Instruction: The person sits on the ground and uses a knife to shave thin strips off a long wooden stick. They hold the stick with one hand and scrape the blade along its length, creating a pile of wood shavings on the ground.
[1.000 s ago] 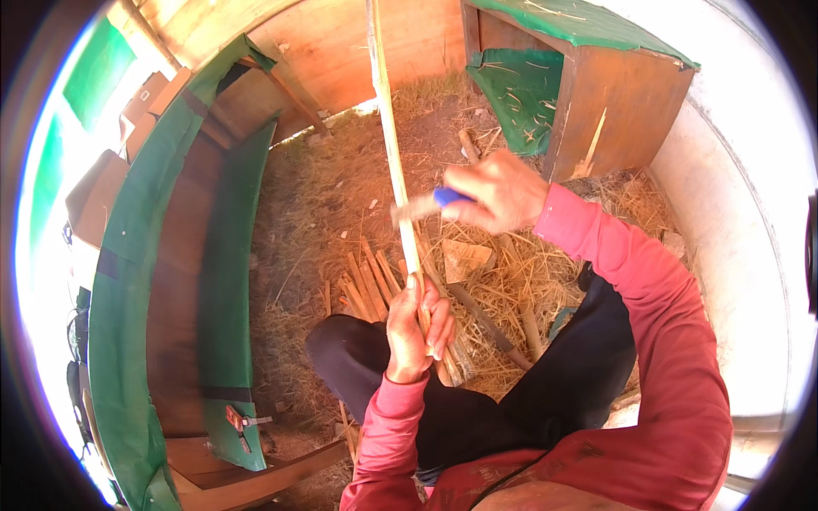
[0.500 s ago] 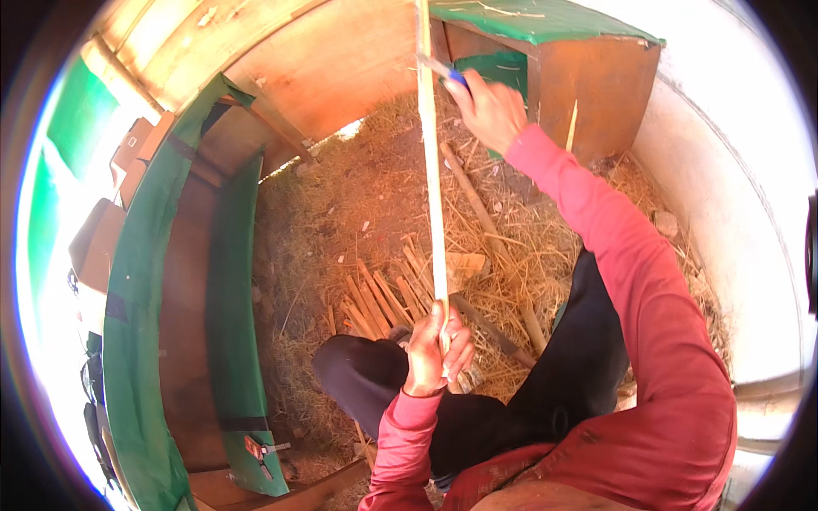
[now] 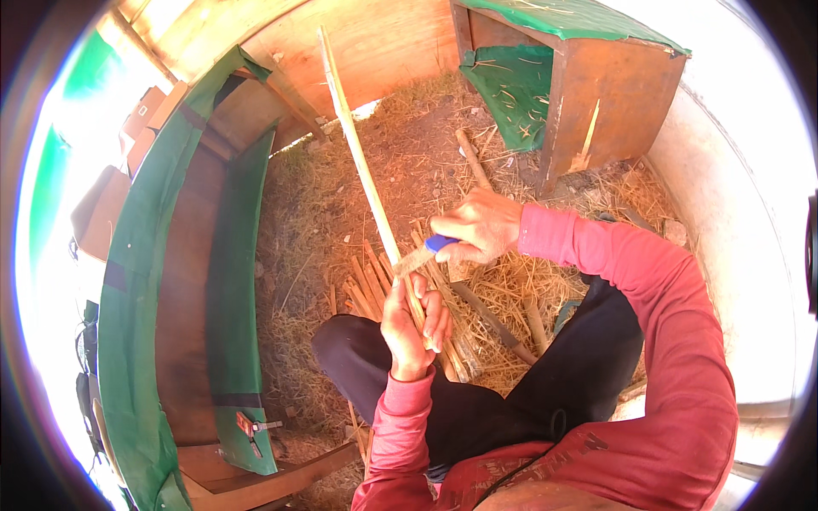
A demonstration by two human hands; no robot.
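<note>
A long pale strip of wood (image 3: 361, 162) slants up and away to the left, its lower end held in my left hand (image 3: 411, 330), fingers wrapped round it with the thumb along the side. My right hand (image 3: 482, 225) is closed on the blue handle of a knife (image 3: 414, 260). The knife's blade lies against the strip just above my left thumb. Beneath my hands, a pile of split wooden sticks (image 3: 369, 281) rests on the ground, partly hidden by the left hand and the strip.
Straw (image 3: 545, 285) and shavings litter the earth floor. A wooden box with a green cover (image 3: 609, 106) stands at the far right. Green-covered shelving (image 3: 141, 341) runs along the left, with a red-handled tool (image 3: 252, 426) on its lower board. A round pole (image 3: 474, 159) lies ahead.
My right hand has drawn the knife from high up the strip down close to my left hand. The strip's far end has tilted left, and my left hand has risen slightly.
</note>
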